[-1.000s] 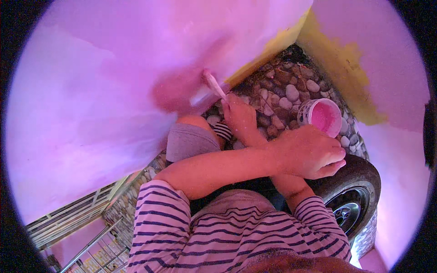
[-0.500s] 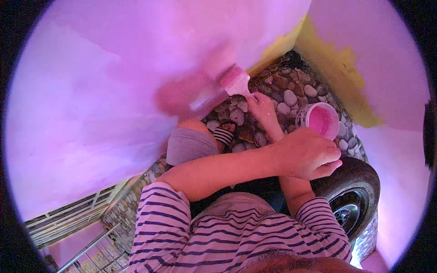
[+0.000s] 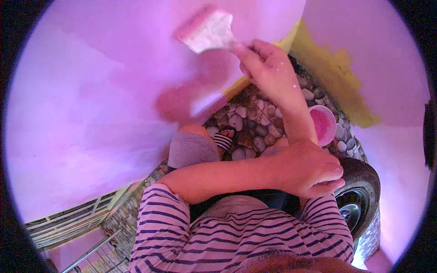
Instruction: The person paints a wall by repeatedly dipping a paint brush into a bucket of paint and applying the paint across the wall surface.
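Far left, low: pale slatted grille (image 3: pixel 73 211) at the wall's lower edge, metal railing (image 3: pixel 93 249) below it. Left wall (image 3: pixel 77 118) broad, pink to lilac, with a darker pink patch (image 3: pixel 175 102) toward its lower corner; shadow or paint, cannot tell. Next, grey shorts (image 3: pixel 191 150) over a bent knee, close to that wall. Above, wide flat paintbrush (image 3: pixel 205 31), pink bristles blurred and pointing up-left, pale body smeared; lies over the left wall in view, contact unclear. Black-and-white striped sandal (image 3: pixel 222 141) on a foot, set on pebble-stone flooring (image 3: pixel 246 120). Right hand (image 3: pixel 269 68) grips the brush by its handle, fingers wrapped, pink specks on the skin. Left hand (image 3: pixel 305 170) lower down, its forearm crossing over the right one; fingers curled in, palm hidden, so cannot tell whether fully closed or holding anything. Just beside the right forearm, round tub (image 3: pixel 325 123) with pink paint inside, partly covered by that arm. Yellow patch (image 3: pixel 339 77) on the right-hand wall (image 3: pixel 382 68). Black tyre (image 3: pixel 369 182) on a wheel, just right of the left hand.
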`<state>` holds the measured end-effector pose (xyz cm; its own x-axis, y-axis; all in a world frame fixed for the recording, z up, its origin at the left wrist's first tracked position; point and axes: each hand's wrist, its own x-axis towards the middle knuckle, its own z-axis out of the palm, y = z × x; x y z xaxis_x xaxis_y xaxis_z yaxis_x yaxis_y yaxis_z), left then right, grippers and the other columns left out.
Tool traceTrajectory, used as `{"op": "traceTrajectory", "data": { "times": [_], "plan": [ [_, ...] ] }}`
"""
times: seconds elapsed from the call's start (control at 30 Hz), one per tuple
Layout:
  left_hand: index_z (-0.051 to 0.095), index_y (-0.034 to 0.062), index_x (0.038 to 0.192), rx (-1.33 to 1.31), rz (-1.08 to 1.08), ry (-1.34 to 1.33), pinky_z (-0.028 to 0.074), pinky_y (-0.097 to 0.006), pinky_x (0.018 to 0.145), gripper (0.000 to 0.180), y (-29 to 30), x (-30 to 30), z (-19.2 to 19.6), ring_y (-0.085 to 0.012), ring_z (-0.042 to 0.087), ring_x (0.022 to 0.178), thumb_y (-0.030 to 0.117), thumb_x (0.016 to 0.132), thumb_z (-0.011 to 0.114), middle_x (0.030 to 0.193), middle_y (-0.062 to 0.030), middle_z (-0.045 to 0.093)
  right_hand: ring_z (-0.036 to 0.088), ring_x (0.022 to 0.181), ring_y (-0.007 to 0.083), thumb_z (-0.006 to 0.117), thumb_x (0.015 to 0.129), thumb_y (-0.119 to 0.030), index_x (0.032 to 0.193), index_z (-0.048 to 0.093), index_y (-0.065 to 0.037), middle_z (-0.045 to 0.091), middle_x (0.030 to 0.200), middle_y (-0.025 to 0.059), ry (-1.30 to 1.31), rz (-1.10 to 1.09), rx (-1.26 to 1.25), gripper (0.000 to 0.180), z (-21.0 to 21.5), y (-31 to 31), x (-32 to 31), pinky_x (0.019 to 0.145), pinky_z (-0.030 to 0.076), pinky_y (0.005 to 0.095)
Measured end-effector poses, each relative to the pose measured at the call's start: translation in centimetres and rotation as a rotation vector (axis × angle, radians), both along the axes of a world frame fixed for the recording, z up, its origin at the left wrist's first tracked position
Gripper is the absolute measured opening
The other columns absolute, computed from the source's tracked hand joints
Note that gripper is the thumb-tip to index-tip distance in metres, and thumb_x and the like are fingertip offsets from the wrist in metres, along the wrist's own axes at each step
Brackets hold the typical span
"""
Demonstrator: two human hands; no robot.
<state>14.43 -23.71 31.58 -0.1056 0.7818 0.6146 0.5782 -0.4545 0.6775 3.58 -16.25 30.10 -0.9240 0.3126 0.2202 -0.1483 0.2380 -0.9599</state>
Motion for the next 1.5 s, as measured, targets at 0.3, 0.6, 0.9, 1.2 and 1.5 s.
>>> {"op": "traceTrajectory", "data": {
  "times": [0.3, 0.6, 0.9, 1.2, 1.5],
  "plan": [
    [0.052, 0.0057, 0.067, -0.087, -0.043, -0.009, 0.047, -0.045, 0.053, 0.029, -1.1, -0.3, 1.3, -0.033, 0.059, 0.06, 0.026, 0.085, 0.063, 0.065, -0.0104, 0.056, 0.042, 0.057, 0.0044, 0.057, 0.097, -0.035, 0.098, 0.068, -0.002, 0.049, 0.063, -0.0057, -0.039, 0.048, -0.137, 0.035, -7.6, -0.9, -1.9, 0.052, 0.034, 0.0226],
    [0.049, 0.0054, 0.066, -0.111, -0.097, -0.02, 0.045, -0.045, 0.055, 0.033, -0.7, -0.8, 0.3, -0.0346, 0.057, 0.06, 0.026, 0.089, 0.062, 0.064, -0.0121, 0.05, 0.056, 0.062, 0.0129, 0.058, 0.093, -0.039, 0.097, 0.069, 0.002, 0.06, 0.065, 0.0042, -0.36, -0.102, 0.192, 0.042, -22.7, 0.4, 0.1, 0.058, 0.045, 0.0323],
    [0.054, 0.0036, 0.07, -0.156, -0.288, 0.004, 0.047, -0.047, 0.056, 0.031, -1.6, 0.1, 2.5, -0.0371, 0.06, 0.063, 0.028, 0.089, 0.06, 0.067, -0.0153, 0.057, 0.052, 0.059, 0.0119, 0.056, 0.095, -0.037, 0.083, 0.063, 0.001, 0.057, 0.062, 0.0031, -0.181, 0.026, 0.192, 0.04, -5.6, -0.5, -0.4, 0.057, 0.043, 0.0304],
    [0.055, 0.0059, 0.072, -0.176, -0.366, 0.021, 0.048, -0.046, 0.056, 0.028, -2.5, 0.4, 4.0, -0.0342, 0.06, 0.062, 0.028, 0.088, 0.059, 0.068, -0.0122, 0.058, 0.05, 0.067, 0.0084, 0.058, 0.096, -0.031, 0.094, 0.063, 0.002, 0.055, 0.071, -0.0009, 0.225, 0.143, -0.101, 0.033, -0.3, -4.7, 0.1, 0.06, 0.042, 0.0255],
    [0.059, 0.0038, 0.07, -0.24, -0.267, -0.048, 0.048, -0.047, 0.054, 0.028, -2.2, -0.6, 2.8, -0.0368, 0.061, 0.06, 0.028, 0.085, 0.061, 0.064, -0.0141, 0.058, 0.065, 0.093, 0.0427, 0.051, 0.094, -0.039, 0.106, 0.066, 0.004, 0.067, 0.1, 0.0253, -0.308, 0.014, 0.012, 0.047, -20.2, -6.5, 1.6, 0.085, 0.05, 0.046]
  ]
}}
